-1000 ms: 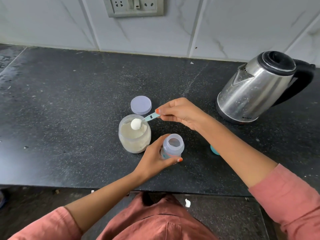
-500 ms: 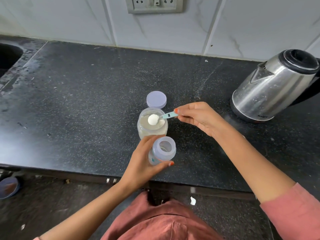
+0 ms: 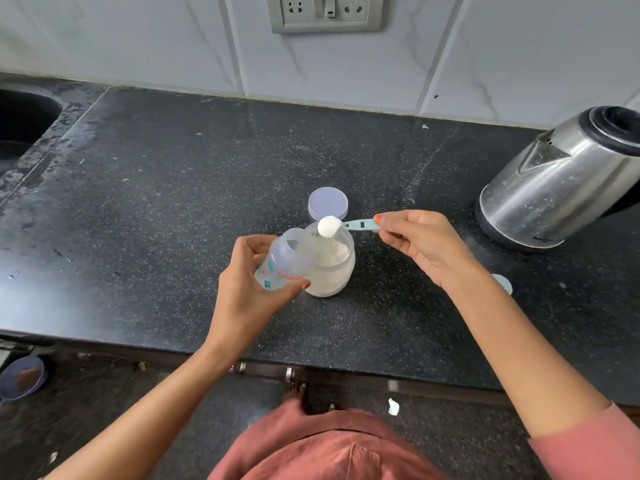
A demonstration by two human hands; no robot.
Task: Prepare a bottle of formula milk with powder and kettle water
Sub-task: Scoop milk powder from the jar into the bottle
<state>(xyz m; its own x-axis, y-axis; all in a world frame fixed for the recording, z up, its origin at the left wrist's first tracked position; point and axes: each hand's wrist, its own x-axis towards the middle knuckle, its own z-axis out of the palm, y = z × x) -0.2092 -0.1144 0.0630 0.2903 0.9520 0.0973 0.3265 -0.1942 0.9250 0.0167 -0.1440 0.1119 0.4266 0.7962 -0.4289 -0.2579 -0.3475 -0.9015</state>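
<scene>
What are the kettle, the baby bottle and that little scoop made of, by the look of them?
The kettle is likely stainless steel: shiny, with mirror-like reflections. Its lid is matte black, probably plastic. The bottle seems to be translucent plastic, slightly cloudy, with printed marks. The scoop looks like smooth teal plastic, heaped with white powder.

Home kitchen: black stone counter (image 3: 173, 209) (speckled), kettle (image 3: 561, 181), sink (image 3: 24, 123)

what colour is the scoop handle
Light teal, with a small dark mark; the scoop handle shows best in the head view.
</scene>
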